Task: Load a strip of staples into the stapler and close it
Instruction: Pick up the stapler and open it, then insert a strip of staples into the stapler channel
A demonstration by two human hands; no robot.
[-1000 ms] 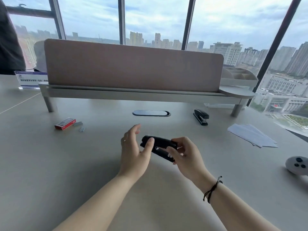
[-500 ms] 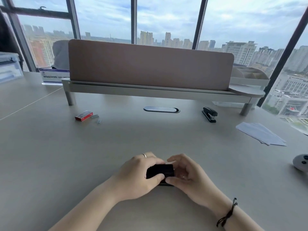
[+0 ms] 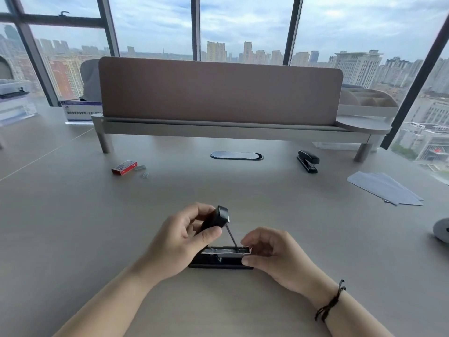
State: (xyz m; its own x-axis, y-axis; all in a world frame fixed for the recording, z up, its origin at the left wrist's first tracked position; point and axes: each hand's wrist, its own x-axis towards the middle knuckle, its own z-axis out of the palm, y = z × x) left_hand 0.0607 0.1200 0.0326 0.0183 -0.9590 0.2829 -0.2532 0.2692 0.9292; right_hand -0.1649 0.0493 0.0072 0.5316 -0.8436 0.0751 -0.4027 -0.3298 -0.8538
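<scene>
Pinned to the bench [image 3: 73, 239] between both hands: stapler [image 3: 222, 257], base flat, magazine channel bared upward for loading. Right hand [image 3: 274, 254] clamped around the front end of the base, steadying it. Left hand [image 3: 181, 242] closed on the hinged lid [image 3: 216, 221], tilted up and back, spring rod stretched down to the channel, presumably to keep the track clear. Half a second ago: both hands wrapped over a shut stapler; now swung open. Farther out, well left of the left hand: red staple box [image 3: 124, 167] with loose staple strips [image 3: 142, 171] just beside it, not yet fetched. Far beyond the right hand: a second stapler [image 3: 308, 161], shut.
</scene>
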